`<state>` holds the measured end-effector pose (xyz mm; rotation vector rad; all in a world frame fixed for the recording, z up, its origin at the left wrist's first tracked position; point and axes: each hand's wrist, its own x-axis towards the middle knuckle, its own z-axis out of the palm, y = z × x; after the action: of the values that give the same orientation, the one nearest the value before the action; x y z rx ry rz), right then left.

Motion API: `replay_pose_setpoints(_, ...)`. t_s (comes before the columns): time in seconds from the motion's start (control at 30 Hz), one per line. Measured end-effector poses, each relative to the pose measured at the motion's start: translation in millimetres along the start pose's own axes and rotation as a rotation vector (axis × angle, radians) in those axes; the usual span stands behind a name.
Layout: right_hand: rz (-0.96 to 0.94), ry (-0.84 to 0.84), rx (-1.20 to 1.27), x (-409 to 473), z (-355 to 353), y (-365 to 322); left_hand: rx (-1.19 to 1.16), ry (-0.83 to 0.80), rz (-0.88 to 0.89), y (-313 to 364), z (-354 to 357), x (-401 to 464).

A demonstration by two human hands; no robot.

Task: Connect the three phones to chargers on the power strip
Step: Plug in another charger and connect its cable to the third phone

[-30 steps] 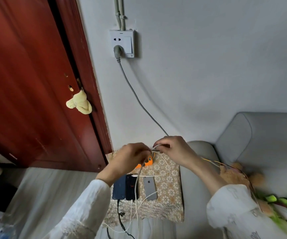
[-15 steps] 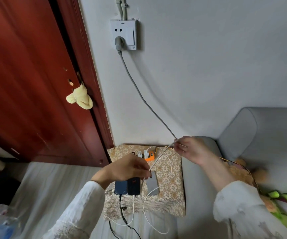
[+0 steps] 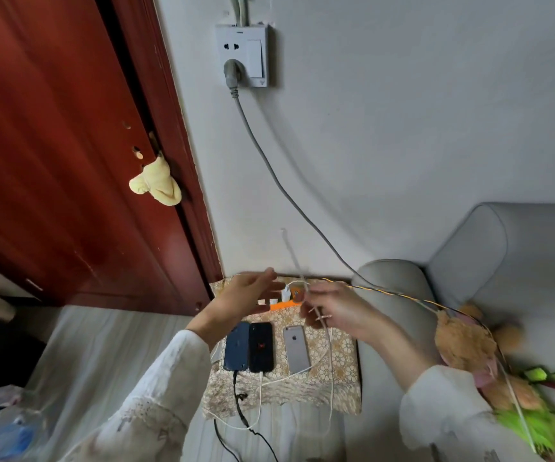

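Observation:
Three phones lie face down in a row on a floral cloth (image 3: 342, 368): a dark blue phone (image 3: 236, 345), a black phone (image 3: 261, 346) and a grey phone (image 3: 296, 349). A black cable enters the blue phone, and white cables reach the black and the grey one. Behind them sits the orange-and-white power strip (image 3: 284, 303) with white chargers in it. My right hand (image 3: 332, 310) pinches a white cable (image 3: 329, 355) whose free end whips upward, blurred. My left hand (image 3: 242, 300) hovers over the strip with fingers spread and nothing in it.
A grey cord (image 3: 269, 168) runs from the wall socket (image 3: 242, 55) down to the strip. A grey sofa arm (image 3: 396, 295) stands right of the cloth, with plush toys (image 3: 462, 345) and a yellow-black wire (image 3: 386, 291). A red door (image 3: 52, 145) fills the left.
My left hand let go of the white cable and rose, opening above the strip. My right hand moved back left toward the strip, and the cable's free end flicked up.

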<state>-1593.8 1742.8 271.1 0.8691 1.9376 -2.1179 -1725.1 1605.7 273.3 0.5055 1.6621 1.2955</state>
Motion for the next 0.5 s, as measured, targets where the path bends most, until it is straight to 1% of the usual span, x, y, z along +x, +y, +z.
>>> replay_pose_setpoints(0.07, -0.012, -0.049, -0.193, -5, 13, 7, -0.206, 0.002, 0.002, 6, 4, 4)
replay_pose_setpoints(0.1, -0.02, -0.065, -0.232, -6, 17, 11, -0.267, 0.024, 0.006, 9, 5, 5)
replay_pose_setpoints(0.17, -0.037, -0.098, -0.275, -7, 20, 17, -0.268, 0.105, 0.03, 9, 7, 6)
replay_pose_setpoints(0.23, -0.031, -0.096, -0.323, -6, 15, 22, -0.188, 0.131, 0.077, 5, 8, 5)
replay_pose_setpoints(0.27, -0.018, -0.065, -0.302, -5, 11, 24, -0.142, 0.102, 0.097, 4, 9, 3)
replay_pose_setpoints(0.33, -0.021, 0.046, -0.141, -4, 3, 25, -0.045, 0.002, 0.113, -1, 13, -2)
replay_pose_setpoints(0.4, -0.077, 0.201, 0.022, -2, -4, 22, 0.038, -0.076, 0.096, -6, 19, -6)
replay_pose_setpoints(0.43, -0.107, 0.249, 0.072, 0, -6, 19, 0.064, -0.104, 0.078, -10, 22, -7)
replay_pose_setpoints(0.5, -0.158, 0.255, 0.141, 4, -6, 15, 0.096, -0.152, 0.042, -18, 29, -7)
